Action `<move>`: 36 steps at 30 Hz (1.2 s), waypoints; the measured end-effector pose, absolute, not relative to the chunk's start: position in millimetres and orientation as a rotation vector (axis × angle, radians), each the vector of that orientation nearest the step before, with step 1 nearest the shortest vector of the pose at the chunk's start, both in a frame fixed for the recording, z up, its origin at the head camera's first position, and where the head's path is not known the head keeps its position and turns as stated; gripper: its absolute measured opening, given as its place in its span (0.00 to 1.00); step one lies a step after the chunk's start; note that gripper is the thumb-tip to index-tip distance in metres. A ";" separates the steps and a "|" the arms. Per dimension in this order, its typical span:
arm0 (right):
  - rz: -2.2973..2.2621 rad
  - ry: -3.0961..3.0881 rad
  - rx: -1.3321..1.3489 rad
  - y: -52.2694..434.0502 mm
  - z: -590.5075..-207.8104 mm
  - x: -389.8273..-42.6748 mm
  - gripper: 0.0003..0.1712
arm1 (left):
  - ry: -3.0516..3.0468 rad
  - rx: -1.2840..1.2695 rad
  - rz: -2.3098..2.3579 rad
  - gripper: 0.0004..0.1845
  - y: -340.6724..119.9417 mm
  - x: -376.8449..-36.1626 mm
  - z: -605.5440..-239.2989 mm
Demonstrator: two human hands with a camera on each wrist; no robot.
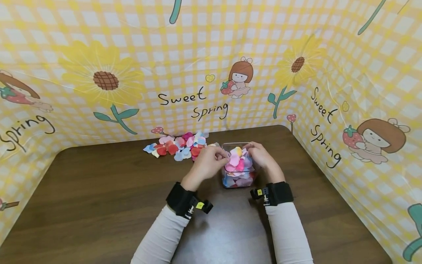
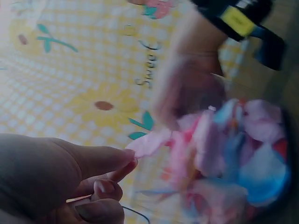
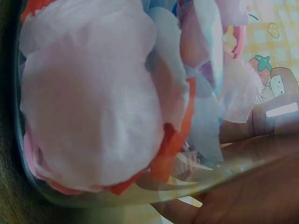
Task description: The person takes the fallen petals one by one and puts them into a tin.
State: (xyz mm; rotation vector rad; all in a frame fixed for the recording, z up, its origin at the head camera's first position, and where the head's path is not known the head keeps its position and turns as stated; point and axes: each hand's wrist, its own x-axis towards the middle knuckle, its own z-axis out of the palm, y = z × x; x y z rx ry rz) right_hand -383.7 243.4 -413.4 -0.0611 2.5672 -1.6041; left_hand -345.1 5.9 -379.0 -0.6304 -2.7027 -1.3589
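A clear square plastic container (image 1: 235,186) stands on the table, heaped with artificial flower petals (image 1: 240,165) in pink, blue, white and red. At its left rim my left hand (image 1: 208,161) pinches a pale pink petal (image 2: 150,142) between thumb and index finger, just beside the heap. My right hand (image 1: 265,159) holds the container at the far right side, fingers at the rim. In the right wrist view, the fingers (image 3: 233,154) show behind the see-through wall; petals cover part of them.
Loose petals (image 1: 179,146) in red, pink, blue and white lie in a pile at the back of the brown wooden table (image 1: 108,194), left of the container. A yellow checked cloth (image 1: 184,58) with sunflower prints stands behind the table and along both sides.
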 end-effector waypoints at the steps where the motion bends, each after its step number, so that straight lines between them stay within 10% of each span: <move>1: -1.602 2.571 -0.061 243.3 -413.5 -384.1 0.23 | -2.700 -0.611 -1.351 0.07 4.9 -347.1 -381.2; 21: -1.593 2.544 -0.027 242.2 -412.0 -381.6 0.24 | -2.939 0.384 -1.144 0.16 -119.8 -403.3 -454.8; 36: -1.622 2.521 -0.015 243.4 -412.3 -381.4 0.23 | -2.547 -0.244 -1.429 0.09 -67.6 -370.7 -376.5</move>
